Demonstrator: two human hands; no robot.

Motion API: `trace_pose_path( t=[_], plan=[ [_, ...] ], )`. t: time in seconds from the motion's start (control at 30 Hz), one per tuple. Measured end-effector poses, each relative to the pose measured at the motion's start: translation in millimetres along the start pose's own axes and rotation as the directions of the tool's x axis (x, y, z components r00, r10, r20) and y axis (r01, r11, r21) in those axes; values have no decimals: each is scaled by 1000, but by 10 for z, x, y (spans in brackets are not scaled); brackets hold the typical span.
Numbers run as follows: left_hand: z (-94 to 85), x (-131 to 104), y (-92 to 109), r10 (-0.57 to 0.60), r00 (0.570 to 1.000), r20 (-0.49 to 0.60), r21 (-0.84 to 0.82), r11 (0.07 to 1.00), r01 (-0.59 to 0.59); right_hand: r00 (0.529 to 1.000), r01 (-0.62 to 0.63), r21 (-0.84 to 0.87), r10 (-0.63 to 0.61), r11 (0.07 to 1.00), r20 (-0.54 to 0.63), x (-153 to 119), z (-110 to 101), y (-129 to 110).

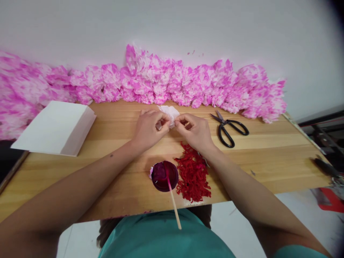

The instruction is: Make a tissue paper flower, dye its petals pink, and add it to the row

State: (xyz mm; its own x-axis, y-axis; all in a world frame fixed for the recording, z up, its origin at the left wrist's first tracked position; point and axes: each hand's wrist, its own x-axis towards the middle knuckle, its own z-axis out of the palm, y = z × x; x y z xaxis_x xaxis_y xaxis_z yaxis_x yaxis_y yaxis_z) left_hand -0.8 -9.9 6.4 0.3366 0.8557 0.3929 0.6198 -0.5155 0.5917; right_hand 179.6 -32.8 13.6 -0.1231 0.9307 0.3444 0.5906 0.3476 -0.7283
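Note:
Between my two hands, above the middle of the wooden table, is a crumpled piece of thin white paper (171,111). My left hand (152,127) pinches its left lower edge between thumb and fingers. On the other side, my right hand (194,129) pinches the right lower edge. Nearer to me stands a small cup of dark magenta liquid (159,177), with a thin wooden stick (174,208) leaning out over its front rim. A heap of red yarn pieces (192,175) lies right of the cup, partly under my right wrist.
Black-handled scissors (227,127) lie with blades parted, right of my hands. A thick stack of white paper sheets (56,127) rests at the left. Pink and white paper flowers (172,80) line the wall side of the wooden table (268,161).

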Motion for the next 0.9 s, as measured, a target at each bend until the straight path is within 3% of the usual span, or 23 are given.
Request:
trace_pose_path(
  t=[0.3,0.57,0.9],
  plan=[
    [-7,1,27,13,999,34,32,999,-14,997,57,-15,-56,998,44,-22,13,-24],
    [2,-6,0,-6,1000,0,22,1000,6,1000,-10,-12,10,1000,14,7,-9,-2],
    [9,10,-55,-109,993,-41,-69,992,106,993,-115,-17,115,993,-14,63,-42,36]
  ],
)
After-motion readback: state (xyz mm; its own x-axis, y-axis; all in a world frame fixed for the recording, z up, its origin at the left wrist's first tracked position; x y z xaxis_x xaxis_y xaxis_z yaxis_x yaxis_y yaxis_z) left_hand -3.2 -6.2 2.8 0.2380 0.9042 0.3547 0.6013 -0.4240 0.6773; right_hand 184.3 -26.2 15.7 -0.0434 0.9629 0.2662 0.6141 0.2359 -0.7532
